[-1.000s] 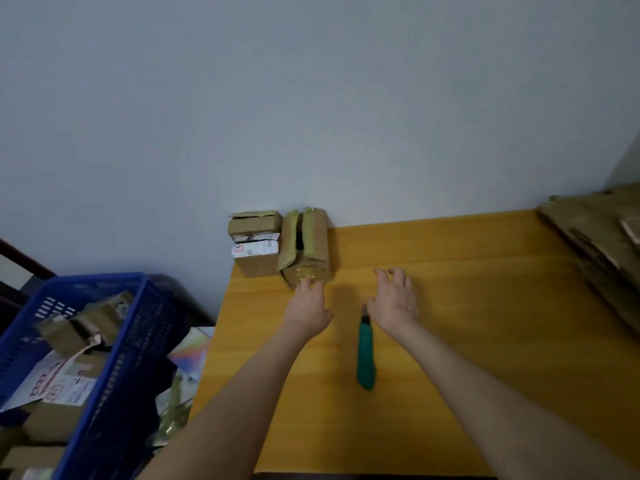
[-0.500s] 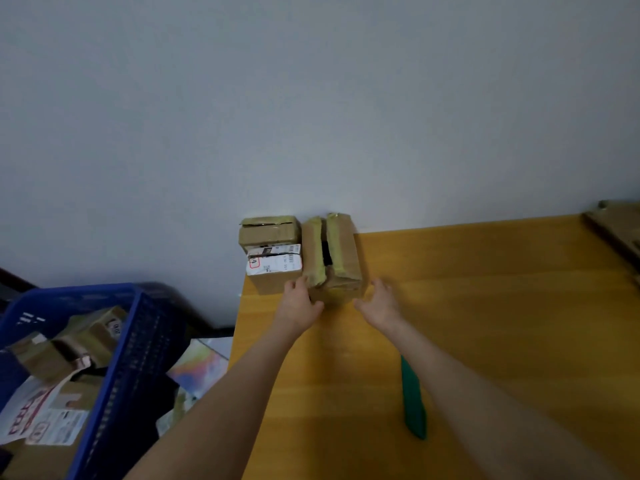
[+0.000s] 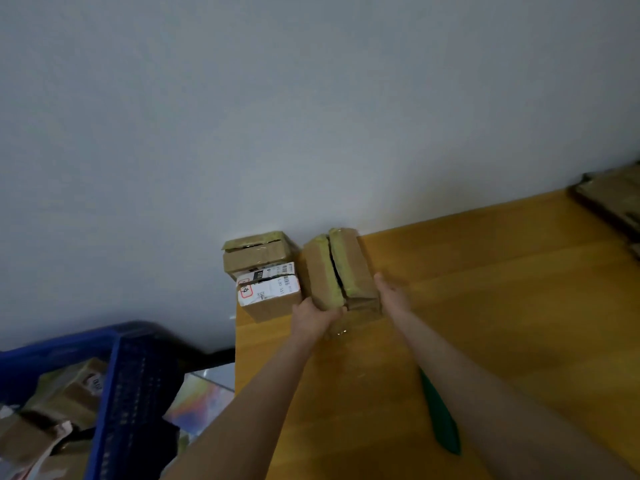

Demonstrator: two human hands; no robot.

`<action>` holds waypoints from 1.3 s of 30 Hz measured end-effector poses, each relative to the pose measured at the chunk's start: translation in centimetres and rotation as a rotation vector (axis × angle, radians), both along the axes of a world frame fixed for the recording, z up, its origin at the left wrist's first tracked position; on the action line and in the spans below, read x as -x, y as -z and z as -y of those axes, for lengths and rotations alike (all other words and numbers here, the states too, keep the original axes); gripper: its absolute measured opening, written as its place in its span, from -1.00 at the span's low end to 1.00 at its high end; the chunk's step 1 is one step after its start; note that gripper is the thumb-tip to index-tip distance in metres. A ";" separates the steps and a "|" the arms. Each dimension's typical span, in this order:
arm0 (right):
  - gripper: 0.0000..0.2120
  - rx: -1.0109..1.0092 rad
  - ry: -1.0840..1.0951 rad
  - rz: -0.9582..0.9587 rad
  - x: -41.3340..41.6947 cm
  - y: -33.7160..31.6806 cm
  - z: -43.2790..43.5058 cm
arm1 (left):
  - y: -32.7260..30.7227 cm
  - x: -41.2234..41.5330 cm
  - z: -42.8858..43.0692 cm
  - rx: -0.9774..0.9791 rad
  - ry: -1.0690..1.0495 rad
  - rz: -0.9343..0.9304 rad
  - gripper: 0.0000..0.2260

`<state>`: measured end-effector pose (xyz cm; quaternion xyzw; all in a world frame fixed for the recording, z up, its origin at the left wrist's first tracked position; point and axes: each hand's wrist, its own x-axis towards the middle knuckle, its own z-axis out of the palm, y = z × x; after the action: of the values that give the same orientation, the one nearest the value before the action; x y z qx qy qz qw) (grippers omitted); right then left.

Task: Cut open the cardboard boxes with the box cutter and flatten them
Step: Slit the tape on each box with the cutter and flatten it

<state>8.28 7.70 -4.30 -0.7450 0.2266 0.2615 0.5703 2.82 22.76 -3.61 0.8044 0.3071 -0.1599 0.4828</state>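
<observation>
Cardboard box [image 3: 351,263] clasped by left hand [image 3: 313,318] at its near corner, right hand [image 3: 393,296] pressed flat alongside

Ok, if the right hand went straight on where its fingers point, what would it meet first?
The right hand lies against the right side of the brown cardboard box with yellowish tape; going on, it would probably slide along it to the pale grey wall, though depth is unclear.
</observation>
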 end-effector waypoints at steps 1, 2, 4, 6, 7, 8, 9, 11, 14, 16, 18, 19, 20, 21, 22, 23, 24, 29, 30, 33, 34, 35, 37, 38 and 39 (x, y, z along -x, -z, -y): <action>-0.42 -0.044 0.087 -0.022 0.2 -0.4 0.5 | 0.2 0.1 -0.3 0.059 -0.012 0.031 -0.10; -0.47 -0.093 0.153 -0.039 0.8 -1.0 0.8 | 0.8 0.1 -0.7 0.093 -0.013 0.051 -0.09; -0.59 -0.140 0.192 -0.055 2.2 -1.8 1.1 | -0.4 0.5 -0.8 0.121 0.011 0.089 -0.07; -0.67 -0.180 0.221 -0.033 4.2 -3.1 0.6 | -2.3 1.3 -0.7 0.129 0.080 0.160 -0.19; -0.72 -0.213 0.246 0.000 5.2 -4.0 0.3 | -2.8 1.6 -0.8 0.137 0.113 0.188 -0.25; -0.74 -0.242 0.259 0.043 6.0 -4.6 0.1 | -3.1 1.8 -1.1 0.150 0.148 0.206 -0.26; -0.74 -0.279 0.264 0.086 6.8 -5.5 -0.1 | -3.3 2.0 -1.5 0.163 0.179 0.218 -0.21; -0.71 -0.342 0.232 0.150 7.8 -6.9 -0.2 | -4.1 2.2 -2.1 0.169 0.240 0.270 -0.09; -0.67 -0.293 0.237 0.203 8.2 -8.5 0.4 | -6.2 2.4 -2.6 0.031 0.375 0.369 0.03; -0.55 -0.234 0.294 0.196 8.0 -9.9 0.9 | -7.4 2.3 -2.4 -0.126 0.499 0.431 0.11; -0.50 -0.220 0.349 0.184 8.0 -10.8 1.6 | -8.8 2.4 -1.9 -0.290 0.628 0.504 0.19; -0.51 -0.216 0.363 0.179 8.0 -11.2 1.7 | -9.3 2.6 -1.6 -0.358 0.686 0.522 0.21; -0.51 -0.206 0.368 0.180 8.1 -11.5 1.9 | -9.5 2.7 -1.2 -0.401 0.733 0.515 0.22; -0.51 -0.185 0.368 0.179 8.2 -11.7 2.0 | -9.6 2.8 -0.9 -0.427 0.759 0.503 0.22; -0.50 -0.160 0.364 0.175 8.3 -11.6 2.3 | -9.7 2.9 -0.7 -0.438 0.751 0.498 0.19; -0.51 -0.147 0.353 0.175 8.5 -11.6 2.5 | -9.7 3.0 -0.7 -0.431 0.712 0.496 0.13; -0.54 -0.151 0.340 0.187 8.8 -11.6 2.8 | -9.8 3.0 -0.7 -0.393 0.647 0.491 0.05; -0.58 -0.001 0.320 0.294 9.7 -10.0 4.6 | -9.2 4.5 -2.5 0.094 0.272 0.228 -0.25; -0.52 0.086 0.288 0.297 10.0 -9.3 4.8 | -8.9 5.2 -2.9 0.149 0.214 0.162 -0.30; -0.27 0.219 0.192 0.221 11.2 -6.0 4.7 | -7.3 7.3 -4.0 0.282 0.073 0.011 -0.48; -0.21 0.191 0.161 0.194 11.8 -5.0 4.4 | -6.7 8.1 -4.1 0.316 0.045 -0.027 -0.51; -0.18 0.157 0.118 0.169 12.2 -3.9 4.1 | -6.0 8.7 -4.3 0.327 0.033 -0.068 -0.50; -0.19 0.159 0.007 0.142 12.9 -2.0 3.3 | -4.6 9.8 -4.5 0.276 0.038 -0.172 -0.37; -0.21 0.210 -0.047 0.142 13.2 -1.2 3.0 | -3.9 10.2 -4.5 0.219 0.040 -0.224 -0.33; -0.23 0.282 -0.109 0.147 13.6 -0.4 2.7 | -3.3 10.5 -4.6 0.153 0.042 -0.252 -0.34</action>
<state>-5.30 5.02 -3.86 -0.8460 0.1782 0.2022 0.4600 -7.66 27.35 -0.27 0.7450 0.3353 -0.2927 0.4968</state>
